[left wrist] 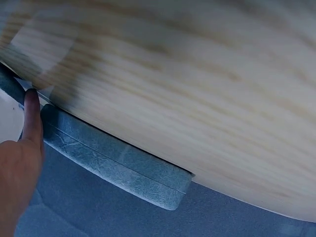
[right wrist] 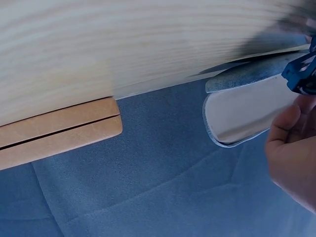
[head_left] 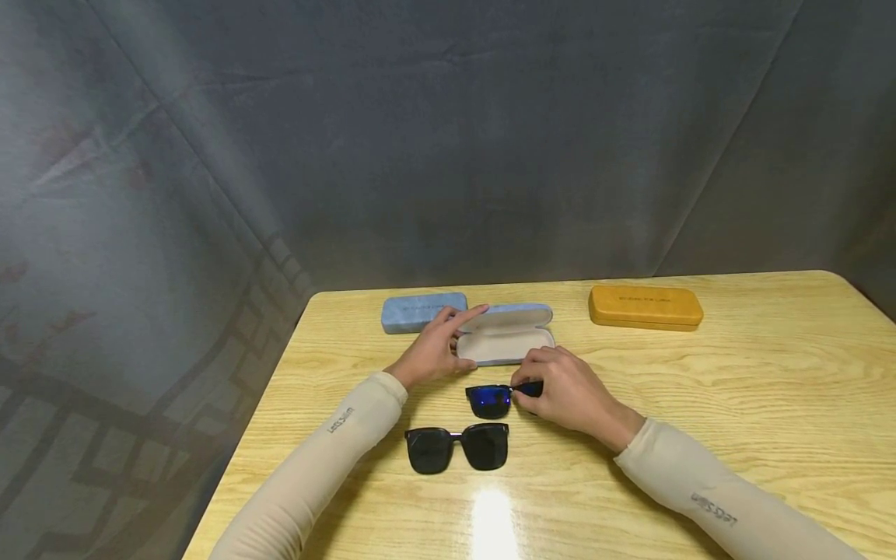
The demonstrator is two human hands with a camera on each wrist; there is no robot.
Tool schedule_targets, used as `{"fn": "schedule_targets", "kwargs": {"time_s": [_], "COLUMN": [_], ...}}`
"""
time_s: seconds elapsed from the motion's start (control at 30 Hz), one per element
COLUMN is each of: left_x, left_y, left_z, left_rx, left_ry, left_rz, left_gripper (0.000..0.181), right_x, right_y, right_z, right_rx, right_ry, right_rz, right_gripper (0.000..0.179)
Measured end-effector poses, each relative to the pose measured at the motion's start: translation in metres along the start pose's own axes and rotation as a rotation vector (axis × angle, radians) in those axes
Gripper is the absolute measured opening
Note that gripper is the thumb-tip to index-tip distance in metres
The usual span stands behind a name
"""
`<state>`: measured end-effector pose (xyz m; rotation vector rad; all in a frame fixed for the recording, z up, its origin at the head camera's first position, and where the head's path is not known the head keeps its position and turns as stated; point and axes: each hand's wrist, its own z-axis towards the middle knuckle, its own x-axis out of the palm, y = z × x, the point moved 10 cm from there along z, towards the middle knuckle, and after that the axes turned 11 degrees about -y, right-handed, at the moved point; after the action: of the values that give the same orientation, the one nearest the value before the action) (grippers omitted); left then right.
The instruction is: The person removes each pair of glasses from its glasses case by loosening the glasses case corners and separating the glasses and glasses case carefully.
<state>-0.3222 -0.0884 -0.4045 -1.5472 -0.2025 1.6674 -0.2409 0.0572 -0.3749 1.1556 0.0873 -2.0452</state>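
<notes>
Right hand (head_left: 563, 389) partly hides blue sunglasses (head_left: 490, 401), lower centre, head view. Right wrist view's left edge crops orange case (right wrist: 64, 139).

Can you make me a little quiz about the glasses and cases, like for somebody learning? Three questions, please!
1. Pick one: what colour is the closed, rounded oblong case farthest right in the head view?
A) Green
B) Orange-yellow
C) Pink

2. True or false: the right hand pinches the dark-framed sunglasses with shiny blue lenses.

3. Fill the gap: the left hand is at one end of a long, light-blue case with pale lining, and its lid is ____.

Key:
1. B
2. True
3. open
</notes>
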Motion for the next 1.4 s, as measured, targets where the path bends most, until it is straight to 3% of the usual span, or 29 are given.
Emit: {"fn": "schedule_targets", "kwargs": {"time_s": [0.63,0.83,0.97,1.17,1.4], "left_x": [0.001,0.001,0.001,0.001,0.002], "left_y": [0.002,0.002,0.001,0.001,0.002], "left_z": [0.0,-0.001,-0.001,-0.001,0.001], "left_rx": [-0.011,-0.01,-0.003,0.007,0.009], "left_ry": [0.002,0.0,-0.001,-0.003,0.004], "left_rz": [-0.007,0.0,0.002,0.009,0.001], "left_gripper": [0.098,0.099,0.098,0.099,0.099], "right_x": [-0.002,-0.009,-0.011,-0.015,-0.022], "right_y": [0.003,-0.01,-0.021,-0.032,-0.039], "right_z": [-0.001,0.005,0.008,0.015,0.024], "right_rx": [-0.001,0.062,0.098,0.11,0.053], "right_ry": [0.0,-0.027,-0.032,-0.08,-0.177], "right_rz": [0.095,0.097,0.082,0.063,0.087], "right_gripper": [0.009,0.003,0.01,0.019,0.019]}}
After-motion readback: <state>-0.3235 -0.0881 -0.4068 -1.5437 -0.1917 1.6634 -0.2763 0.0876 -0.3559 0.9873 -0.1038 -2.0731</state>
